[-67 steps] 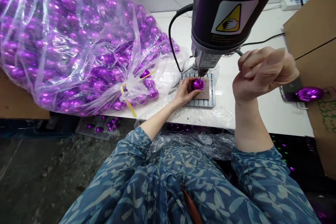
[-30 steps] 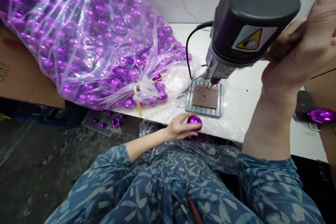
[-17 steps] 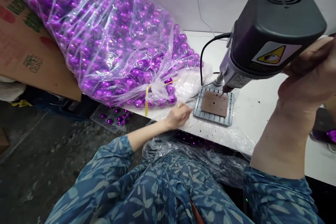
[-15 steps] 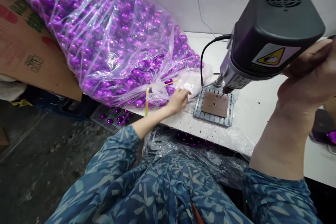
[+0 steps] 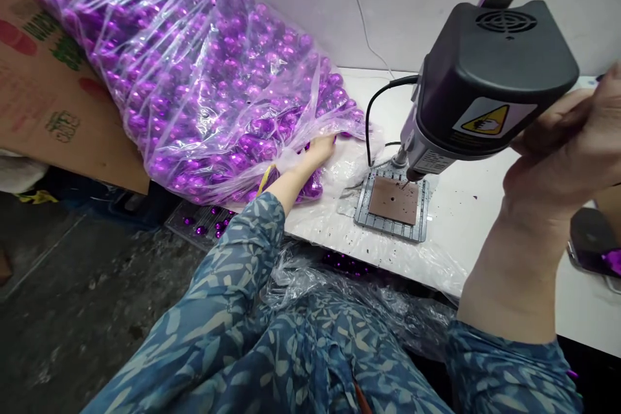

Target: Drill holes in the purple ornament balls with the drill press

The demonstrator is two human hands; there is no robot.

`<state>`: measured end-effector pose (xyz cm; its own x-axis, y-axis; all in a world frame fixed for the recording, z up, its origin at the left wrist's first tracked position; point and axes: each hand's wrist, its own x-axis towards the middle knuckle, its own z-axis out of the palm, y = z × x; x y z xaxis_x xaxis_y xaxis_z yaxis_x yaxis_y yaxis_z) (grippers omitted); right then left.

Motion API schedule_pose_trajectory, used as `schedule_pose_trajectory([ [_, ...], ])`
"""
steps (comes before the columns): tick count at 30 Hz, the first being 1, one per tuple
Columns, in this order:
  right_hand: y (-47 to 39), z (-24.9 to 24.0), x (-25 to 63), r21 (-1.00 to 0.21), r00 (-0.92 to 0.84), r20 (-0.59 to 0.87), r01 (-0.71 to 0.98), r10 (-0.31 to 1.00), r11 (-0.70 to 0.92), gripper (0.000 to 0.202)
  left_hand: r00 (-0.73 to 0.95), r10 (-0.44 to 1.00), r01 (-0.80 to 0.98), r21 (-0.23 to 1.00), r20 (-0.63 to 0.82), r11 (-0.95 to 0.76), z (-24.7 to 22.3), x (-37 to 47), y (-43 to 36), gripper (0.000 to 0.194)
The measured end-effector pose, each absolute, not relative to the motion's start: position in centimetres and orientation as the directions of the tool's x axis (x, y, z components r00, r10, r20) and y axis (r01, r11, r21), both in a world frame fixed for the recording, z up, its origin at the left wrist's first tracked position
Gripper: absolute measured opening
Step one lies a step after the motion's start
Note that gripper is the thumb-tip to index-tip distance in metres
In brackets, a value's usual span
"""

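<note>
Bag (image 5: 208,90), clear plastic, one, lying at left on the white surface (image 5: 468,207); purple faceted balls (image 5: 313,189) inside, too many to count. Yellow tie (image 5: 265,180), one, by the bag's gathered neck. Drill press (image 5: 495,77), one, black motor head. Base plate (image 5: 388,228), grey, slotted, one, beneath it. Brown board (image 5: 395,204), one, on the plate, with one dark hole and scattered chips. Tray (image 5: 177,223), one, below the surface, several purple balls in it. Dark flat device (image 5: 589,233), one, far right; one purple ball beside it.

Left hand (image 5: 323,149): arm extended, at the bag's neck under a fold of plastic; finger state cannot be told. Right hand (image 5: 572,142): raised, wrist bent, beside the motor head; fingers partly hidden, any grip undeterminable.

Markings: warning label (image 5: 492,123), one, yellow triangle with hand pictogram, small text illegible; rating label (image 5: 431,162), one, illegible; cardboard box (image 5: 58,97), one, green and red print, unreadable.
</note>
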<state>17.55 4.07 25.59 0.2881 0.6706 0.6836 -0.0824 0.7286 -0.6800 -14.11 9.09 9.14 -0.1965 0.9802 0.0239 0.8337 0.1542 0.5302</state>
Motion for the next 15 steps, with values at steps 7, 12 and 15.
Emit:
schedule_pose_trajectory([
  [7,3.9,26.1,17.3,-0.654,0.26,0.727,-0.022,0.636,0.756,0.088,-0.109,0.988,0.063,0.992,-0.106,0.113,9.8,-13.2,3.1,0.037],
  [12,4.0,26.2,16.9,-0.648,0.276,0.721,-0.059,0.636,0.76,0.091,-0.012,0.995,-0.221,0.971,-0.098,0.093,9.4,-12.3,-1.6,0.046],
  [15,4.2,26.2,16.5,-0.625,0.308,0.726,-0.078,0.615,0.777,0.088,0.022,0.994,-0.275,0.955,-0.105,0.107,8.5,-10.7,-3.1,0.053],
])
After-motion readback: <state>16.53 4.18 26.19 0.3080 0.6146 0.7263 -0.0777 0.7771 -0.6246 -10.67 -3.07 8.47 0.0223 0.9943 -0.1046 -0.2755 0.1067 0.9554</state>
